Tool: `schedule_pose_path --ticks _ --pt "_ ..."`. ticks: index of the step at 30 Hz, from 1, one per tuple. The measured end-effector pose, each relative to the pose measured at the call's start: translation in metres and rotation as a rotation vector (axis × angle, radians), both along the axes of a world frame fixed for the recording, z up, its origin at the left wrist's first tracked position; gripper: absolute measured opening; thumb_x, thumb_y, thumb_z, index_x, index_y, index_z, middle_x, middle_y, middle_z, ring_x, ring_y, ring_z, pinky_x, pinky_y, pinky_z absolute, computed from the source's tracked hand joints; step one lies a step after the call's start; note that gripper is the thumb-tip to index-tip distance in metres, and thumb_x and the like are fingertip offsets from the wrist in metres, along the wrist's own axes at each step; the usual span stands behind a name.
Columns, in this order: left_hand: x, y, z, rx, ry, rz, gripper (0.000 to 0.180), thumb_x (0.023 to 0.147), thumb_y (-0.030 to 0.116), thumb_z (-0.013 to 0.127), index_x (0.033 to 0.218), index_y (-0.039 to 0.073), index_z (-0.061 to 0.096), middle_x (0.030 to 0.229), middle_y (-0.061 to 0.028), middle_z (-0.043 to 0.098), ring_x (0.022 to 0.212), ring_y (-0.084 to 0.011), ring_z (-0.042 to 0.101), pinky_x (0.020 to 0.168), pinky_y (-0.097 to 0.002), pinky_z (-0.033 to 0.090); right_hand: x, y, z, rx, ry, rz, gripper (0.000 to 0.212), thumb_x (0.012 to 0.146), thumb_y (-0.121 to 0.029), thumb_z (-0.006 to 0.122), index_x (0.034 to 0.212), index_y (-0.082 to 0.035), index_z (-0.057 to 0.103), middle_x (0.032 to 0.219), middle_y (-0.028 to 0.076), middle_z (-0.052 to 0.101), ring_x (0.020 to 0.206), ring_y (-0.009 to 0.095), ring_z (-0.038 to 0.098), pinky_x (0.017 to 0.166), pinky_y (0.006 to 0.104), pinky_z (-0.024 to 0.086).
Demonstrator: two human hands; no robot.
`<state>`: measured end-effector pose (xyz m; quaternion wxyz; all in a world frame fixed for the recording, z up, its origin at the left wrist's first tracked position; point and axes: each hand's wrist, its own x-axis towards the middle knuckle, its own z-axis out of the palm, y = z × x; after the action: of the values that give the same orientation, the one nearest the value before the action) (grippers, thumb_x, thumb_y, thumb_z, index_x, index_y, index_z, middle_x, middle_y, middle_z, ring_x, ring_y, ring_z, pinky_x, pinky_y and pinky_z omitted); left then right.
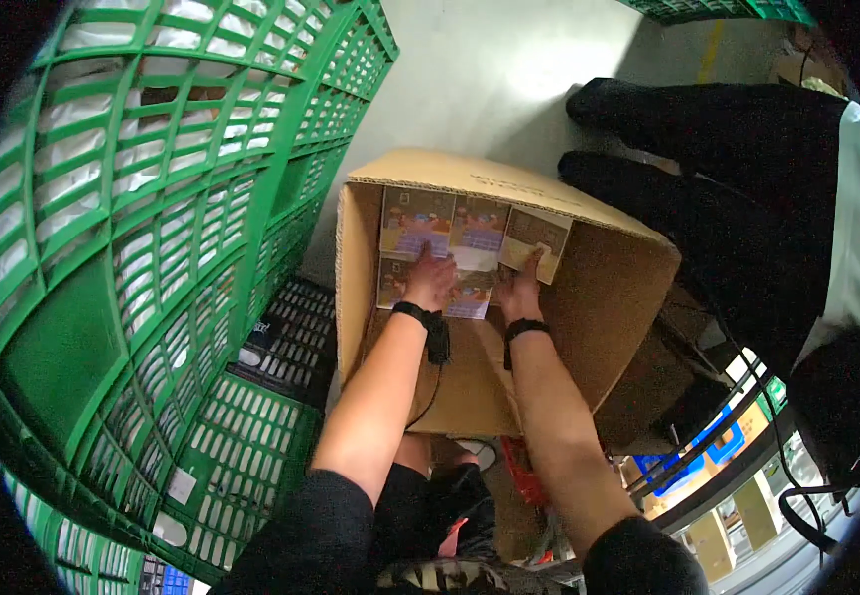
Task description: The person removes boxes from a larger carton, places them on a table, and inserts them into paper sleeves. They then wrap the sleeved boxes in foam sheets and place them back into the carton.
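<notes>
A large brown cardboard carton [620,288] stands open in front of me. In its far left part sit several small printed boxes [417,220] in two rows, with purple and brown pictures. My left hand [430,280] rests on these boxes with its fingers stretched out, holding nothing. My right hand [520,290] grips another small printed box [533,234], which is tilted beside the far row. The thumb lies on its top face, while the other fingers are mostly hidden. Both wrists wear black bands.
Tall green slatted crates [281,149] with white wrapped contents rise on my left. Lower down lie a green slatted crate [251,421] and a black one [296,332]. A person in dark trousers [718,149] is close on the right, past the carton. Blue bins [693,451] stand at lower right.
</notes>
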<state>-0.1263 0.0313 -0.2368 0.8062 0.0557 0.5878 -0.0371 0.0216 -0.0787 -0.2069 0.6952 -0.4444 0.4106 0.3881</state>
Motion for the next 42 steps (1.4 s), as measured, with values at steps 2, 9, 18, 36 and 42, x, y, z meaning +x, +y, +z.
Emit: schedule_pose_path --ticks 2,9,18,36,42 --pt "-0.010 -0.001 0.001 -0.016 0.013 -0.052 0.062 0.104 0.042 0.043 0.157 0.017 0.023 0.148 -0.0116 0.048 0.133 -0.0337 0.047 0.100 -0.0466 0.044 -0.003 0.012 0.013 -0.142 -0.039 0.137 0.073 0.097 -0.058 0.052 0.149 -0.011 0.037 0.146 0.012 0.047 0.128 0.030 0.049 0.112 0.0410 0.038" --pt "0.038 -0.014 0.047 0.965 -0.096 -1.324 0.048 0.093 0.026 0.054 0.138 0.007 0.053 0.144 -0.0190 0.049 0.128 -0.0352 0.051 0.102 -0.0479 0.045 0.008 -0.011 -0.014 -0.186 -0.137 0.097 0.074 0.097 -0.064 0.045 0.149 -0.011 0.038 0.142 0.010 0.050 0.126 0.030 0.050 0.109 0.0425 0.040" --pt "0.214 0.006 0.073 1.247 -0.252 -1.558 0.059 0.096 0.035 0.046 0.150 0.013 0.040 0.155 -0.0170 0.036 0.142 -0.0411 0.033 0.117 -0.0584 0.022 0.017 -0.033 -0.014 0.035 -0.093 0.007 0.093 0.089 -0.079 0.040 0.152 -0.010 0.032 0.153 0.011 0.040 0.136 0.034 0.042 0.115 0.0455 0.035" --pt "0.161 -0.040 0.077 1.332 0.051 -1.410 0.047 0.094 0.027 0.051 0.139 0.013 0.053 0.145 -0.0172 0.048 0.138 -0.0375 0.038 0.114 -0.0535 0.029 0.034 -0.076 -0.092 0.190 0.050 0.113 0.050 0.103 -0.048 0.043 0.133 -0.008 0.049 0.120 0.009 0.058 0.109 0.025 0.054 0.101 0.0408 0.044" --pt "0.019 -0.016 -0.009 0.740 0.235 -0.932 0.048 0.095 0.032 0.053 0.135 0.005 0.055 0.121 -0.0171 0.065 0.114 -0.0380 0.059 0.096 -0.0471 0.048 -0.008 -0.020 -0.083 0.036 0.081 0.331 0.034 0.107 -0.033 0.044 0.120 -0.005 0.057 0.101 0.008 0.061 0.092 0.022 0.059 0.087 0.0378 0.049"
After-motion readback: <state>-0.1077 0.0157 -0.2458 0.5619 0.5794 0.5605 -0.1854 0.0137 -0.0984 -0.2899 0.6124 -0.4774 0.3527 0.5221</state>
